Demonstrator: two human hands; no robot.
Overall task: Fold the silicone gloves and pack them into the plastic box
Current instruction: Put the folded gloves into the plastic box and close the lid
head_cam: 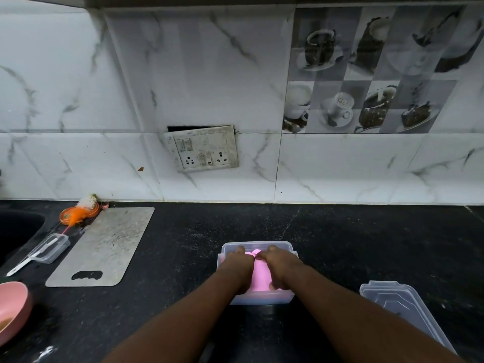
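A clear plastic box (258, 245) stands on the black counter just in front of me. Pink silicone gloves (259, 276) lie folded inside it, mostly covered by my hands. My left hand (239, 268) presses down on the left side of the gloves with its fingers reaching toward the far wall of the box. On the right side my right hand (280, 268) presses the same way, its thumb curled at the near end of the gloves. Both hands sit inside the box, side by side.
The box's clear lid (400, 307) lies on the counter at the right. A grey cutting board (104, 244), a small clear container (49, 248) and an orange dish (78, 213) are at the left, beside a dark sink (18, 229). A pink bowl (13, 307) is at the lower left.
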